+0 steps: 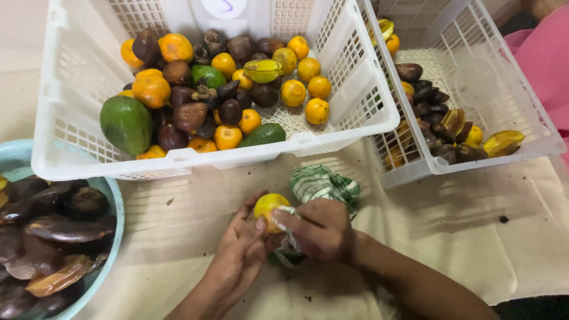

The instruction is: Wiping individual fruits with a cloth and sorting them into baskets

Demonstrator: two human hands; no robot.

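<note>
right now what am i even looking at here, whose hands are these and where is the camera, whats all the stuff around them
There is no machine here. A camera worn on a person's head looks down at their own two bare hands. The left hand holds a small yellow-orange fruit. The right hand presses a green and white cloth against that fruit. Everything sits on a pale cloth-covered surface. Beyond the hands stands a large white basket with orange fruits, green avocados and dark scaly fruits. A second white basket to the right holds dark fruits and some yellow pieces. At the left edge, a teal bowl holds dark brown pieces. A pink sleeve at the right belongs to someone else.
</note>
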